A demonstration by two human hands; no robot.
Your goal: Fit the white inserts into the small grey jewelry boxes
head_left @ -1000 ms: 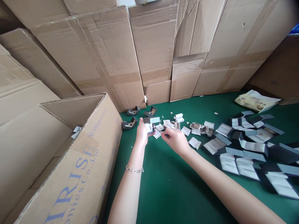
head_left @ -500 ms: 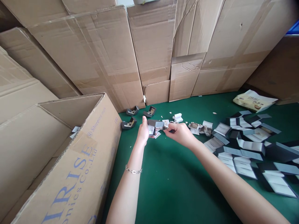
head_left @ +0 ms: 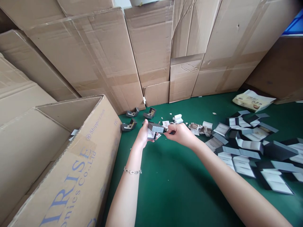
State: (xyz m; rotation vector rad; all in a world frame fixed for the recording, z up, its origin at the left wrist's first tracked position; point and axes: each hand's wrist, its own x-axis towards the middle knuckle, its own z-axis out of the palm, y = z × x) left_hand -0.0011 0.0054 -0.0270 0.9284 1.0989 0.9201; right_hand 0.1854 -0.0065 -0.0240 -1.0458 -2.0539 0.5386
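A small grey hinged jewellery box (head_left: 156,127) with a white lining stands open in my left hand (head_left: 142,136), thumb up along its near side and fingers under it. Just to its right is my right hand (head_left: 181,134), its fingers pinched together close to the box's edge. Something thin and dark seems to run from those fingertips to the box, too small to name. White lining pieces (head_left: 165,124) lie behind and between the hands. Beyond my left hand, several open grey boxes (head_left: 129,125) with dark, torn-looking insides rest on the green table (head_left: 170,189).
A large open carton (head_left: 78,157) fills the left side. Stacked cartons (head_left: 106,56) wall off the back. Many open grey boxes with white linings (head_left: 251,145) spread over the right. Torn lining pieces (head_left: 205,128) and a pale packet (head_left: 253,100) lie towards the back.
The view has shifted slightly to the right. The box in my left hand has tilted a little; my right hand remains pinched close beside it.
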